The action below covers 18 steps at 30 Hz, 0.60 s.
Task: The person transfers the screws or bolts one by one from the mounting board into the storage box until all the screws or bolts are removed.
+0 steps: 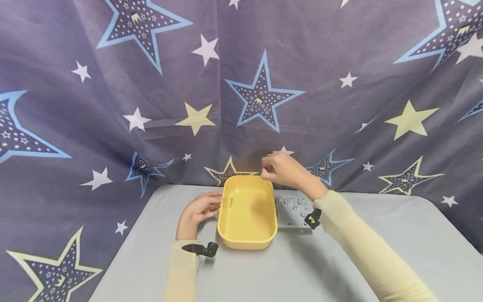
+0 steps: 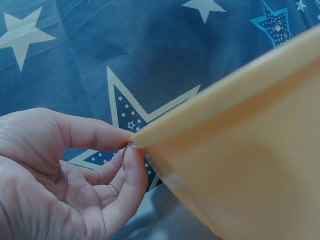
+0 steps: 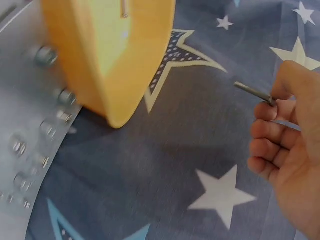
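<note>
A yellow plastic bin [image 1: 247,240] stands on the table, with one slim metal bolt [image 1: 231,203] lying in it near its left wall. My left hand [image 1: 203,208] holds the bin's left rim; the left wrist view has thumb and forefinger pinching at the rim [image 2: 220,100]. Raised above the bin's far right corner, my right hand [image 1: 281,169] pinches another bolt [image 3: 254,93] between thumb and forefinger. The bolt's bare shank sticks out beyond the fingertips, and the other fingers curl in. Black camera straps circle both sleeves.
Right of the bin sits a grey metal plate [image 1: 290,218] with several bolts or nuts set in it, partly behind the right wrist. A grey cloth-like surface covers the table [image 1: 249,277]. Directly behind the table hangs a star-patterned curtain [image 1: 241,142].
</note>
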{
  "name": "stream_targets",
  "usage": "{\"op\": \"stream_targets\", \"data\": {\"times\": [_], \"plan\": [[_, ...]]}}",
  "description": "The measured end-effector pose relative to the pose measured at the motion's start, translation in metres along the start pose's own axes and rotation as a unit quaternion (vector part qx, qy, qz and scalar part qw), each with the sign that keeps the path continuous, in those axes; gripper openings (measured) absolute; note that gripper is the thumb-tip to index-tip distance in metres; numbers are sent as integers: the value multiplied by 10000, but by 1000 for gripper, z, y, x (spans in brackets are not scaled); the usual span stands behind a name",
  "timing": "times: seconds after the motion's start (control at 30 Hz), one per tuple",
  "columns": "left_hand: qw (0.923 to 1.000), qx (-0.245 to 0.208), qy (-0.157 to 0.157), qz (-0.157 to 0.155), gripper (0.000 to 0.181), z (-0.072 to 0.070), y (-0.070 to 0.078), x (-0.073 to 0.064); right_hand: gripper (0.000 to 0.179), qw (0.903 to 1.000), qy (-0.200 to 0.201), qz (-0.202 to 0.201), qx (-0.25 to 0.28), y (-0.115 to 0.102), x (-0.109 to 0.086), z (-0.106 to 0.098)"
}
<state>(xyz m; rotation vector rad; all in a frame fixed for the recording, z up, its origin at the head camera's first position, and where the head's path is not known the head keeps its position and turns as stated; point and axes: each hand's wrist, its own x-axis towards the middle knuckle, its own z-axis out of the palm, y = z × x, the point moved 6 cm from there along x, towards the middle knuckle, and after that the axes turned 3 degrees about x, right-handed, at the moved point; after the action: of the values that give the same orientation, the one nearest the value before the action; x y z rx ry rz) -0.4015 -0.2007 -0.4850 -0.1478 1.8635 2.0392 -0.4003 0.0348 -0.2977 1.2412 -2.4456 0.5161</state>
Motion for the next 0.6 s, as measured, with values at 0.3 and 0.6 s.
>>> {"op": "stream_targets", "data": {"times": [0.3, 0.6], "plan": [[9999, -59, -79, 109, 49, 1, -1, 1, 27, 9938, -494, 754, 647, 3, 25, 15], [9999, -12, -32, 134, 50, -1, -3, 1, 33, 9874, -811, 1084, 815, 11, 33, 38]]}}
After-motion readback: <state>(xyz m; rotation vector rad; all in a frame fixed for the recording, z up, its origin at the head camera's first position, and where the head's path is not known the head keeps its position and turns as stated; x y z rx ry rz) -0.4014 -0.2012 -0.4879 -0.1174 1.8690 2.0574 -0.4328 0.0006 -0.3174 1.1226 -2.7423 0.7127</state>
